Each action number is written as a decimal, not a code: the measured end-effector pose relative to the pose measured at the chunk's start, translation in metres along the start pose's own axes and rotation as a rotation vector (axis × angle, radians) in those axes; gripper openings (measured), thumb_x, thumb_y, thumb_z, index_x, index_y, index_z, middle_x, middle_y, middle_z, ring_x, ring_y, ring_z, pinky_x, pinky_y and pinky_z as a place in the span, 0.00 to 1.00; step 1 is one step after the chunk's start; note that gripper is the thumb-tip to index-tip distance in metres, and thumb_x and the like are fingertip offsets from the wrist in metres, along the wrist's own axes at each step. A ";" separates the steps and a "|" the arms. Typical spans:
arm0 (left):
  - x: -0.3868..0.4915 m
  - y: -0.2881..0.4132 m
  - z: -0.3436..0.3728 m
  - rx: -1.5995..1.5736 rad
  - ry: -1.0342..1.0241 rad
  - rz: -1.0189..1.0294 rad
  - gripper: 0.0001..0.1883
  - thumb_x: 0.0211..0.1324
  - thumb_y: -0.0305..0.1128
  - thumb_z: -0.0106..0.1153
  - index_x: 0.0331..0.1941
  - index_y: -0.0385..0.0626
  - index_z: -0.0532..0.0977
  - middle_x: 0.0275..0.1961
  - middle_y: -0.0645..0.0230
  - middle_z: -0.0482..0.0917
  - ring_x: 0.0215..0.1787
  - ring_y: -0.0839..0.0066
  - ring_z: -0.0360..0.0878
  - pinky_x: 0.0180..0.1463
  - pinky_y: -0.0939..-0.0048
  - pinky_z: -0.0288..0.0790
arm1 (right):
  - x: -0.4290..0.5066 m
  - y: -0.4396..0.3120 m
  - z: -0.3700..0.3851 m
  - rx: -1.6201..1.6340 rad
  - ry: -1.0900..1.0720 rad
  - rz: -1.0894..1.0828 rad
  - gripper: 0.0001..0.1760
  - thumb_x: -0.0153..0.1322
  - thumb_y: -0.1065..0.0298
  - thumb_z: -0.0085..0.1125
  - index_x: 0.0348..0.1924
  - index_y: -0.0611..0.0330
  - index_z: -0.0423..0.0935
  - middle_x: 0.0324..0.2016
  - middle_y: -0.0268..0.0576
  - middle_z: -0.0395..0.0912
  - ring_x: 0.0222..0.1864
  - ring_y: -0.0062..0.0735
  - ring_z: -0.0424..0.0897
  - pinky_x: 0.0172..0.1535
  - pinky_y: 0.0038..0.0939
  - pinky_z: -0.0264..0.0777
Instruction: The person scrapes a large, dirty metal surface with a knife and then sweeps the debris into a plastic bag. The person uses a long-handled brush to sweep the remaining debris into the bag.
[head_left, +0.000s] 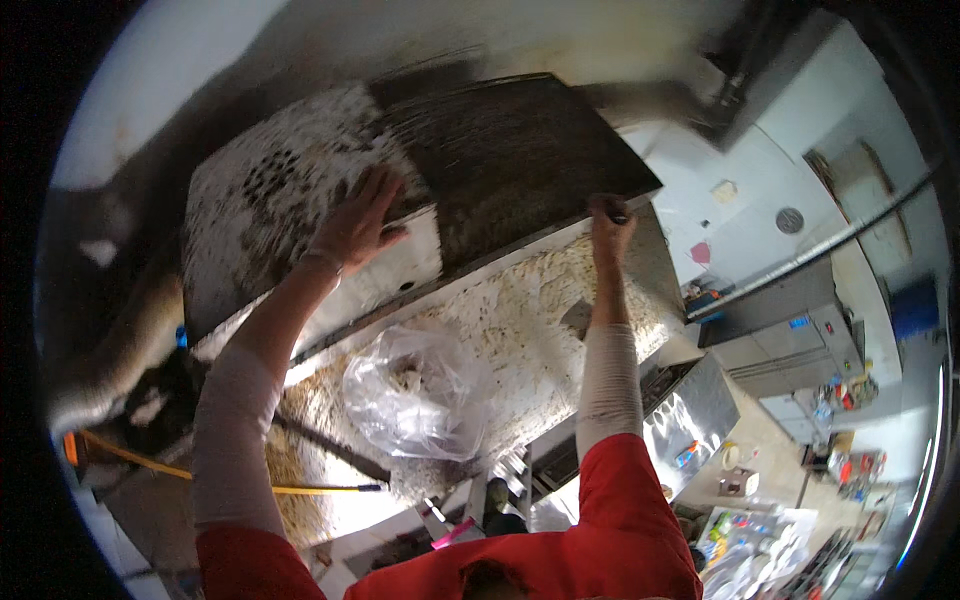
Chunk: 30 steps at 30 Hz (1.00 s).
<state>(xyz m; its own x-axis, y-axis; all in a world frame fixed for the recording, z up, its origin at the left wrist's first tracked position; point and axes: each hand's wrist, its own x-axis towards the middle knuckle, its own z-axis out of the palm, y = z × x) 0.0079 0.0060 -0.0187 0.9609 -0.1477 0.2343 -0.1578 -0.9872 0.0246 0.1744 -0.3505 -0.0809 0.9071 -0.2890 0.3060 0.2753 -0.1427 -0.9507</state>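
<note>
A grimy metal box (247, 247) with a cluster of vent holes is in front of me on the left. My left hand (360, 225) lies flat on its stained top, near the right edge, fingers apart and holding nothing. Beside the box stretches a dark, greasy flat metal top (517, 157). My right hand (613, 229) is curled at the front edge of this dark top, near its right corner. Whether it grips the edge or a small thing is hidden by the fingers. Below, a clear plastic bag (416, 394) sits on a dirt-spattered metal surface (517, 322).
A yellow pole (322, 490) slants at lower left, near a dark bar (330, 446). A ribbed duct (127, 345) curves along the left. At right stand steel kitchen units (787, 337) and a shiny counter (694, 420). Plastic-covered items (750, 540) lie farther off, lower right.
</note>
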 end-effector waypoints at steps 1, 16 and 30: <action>0.000 0.000 0.002 -0.028 -0.072 -0.082 0.42 0.59 0.53 0.56 0.70 0.47 0.50 0.73 0.54 0.50 0.75 0.55 0.47 0.73 0.50 0.48 | 0.000 0.002 0.001 0.169 -0.126 -0.012 0.12 0.63 0.72 0.63 0.38 0.65 0.75 0.33 0.40 0.75 0.33 0.29 0.68 0.36 0.31 0.67; 0.018 -0.050 0.044 -0.055 -0.009 0.077 0.39 0.61 0.43 0.57 0.71 0.47 0.50 0.73 0.54 0.51 0.73 0.54 0.51 0.68 0.50 0.55 | -0.146 -0.031 0.003 -0.068 -0.380 -0.347 0.08 0.59 0.74 0.58 0.18 0.65 0.69 0.17 0.51 0.68 0.21 0.43 0.67 0.27 0.39 0.64; 0.022 -0.035 0.023 0.201 -0.063 0.074 0.38 0.64 0.52 0.50 0.70 0.42 0.52 0.72 0.50 0.52 0.73 0.52 0.51 0.68 0.50 0.56 | -0.140 -0.034 -0.004 0.114 -0.218 -0.133 0.07 0.60 0.72 0.57 0.18 0.64 0.73 0.16 0.51 0.71 0.19 0.38 0.71 0.24 0.37 0.65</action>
<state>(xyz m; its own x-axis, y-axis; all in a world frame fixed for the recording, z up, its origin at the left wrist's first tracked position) 0.0401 0.0359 -0.0363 0.9615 -0.2180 0.1672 -0.1864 -0.9648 -0.1858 0.0361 -0.3092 -0.0910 0.9042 -0.0629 0.4223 0.4195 -0.0544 -0.9061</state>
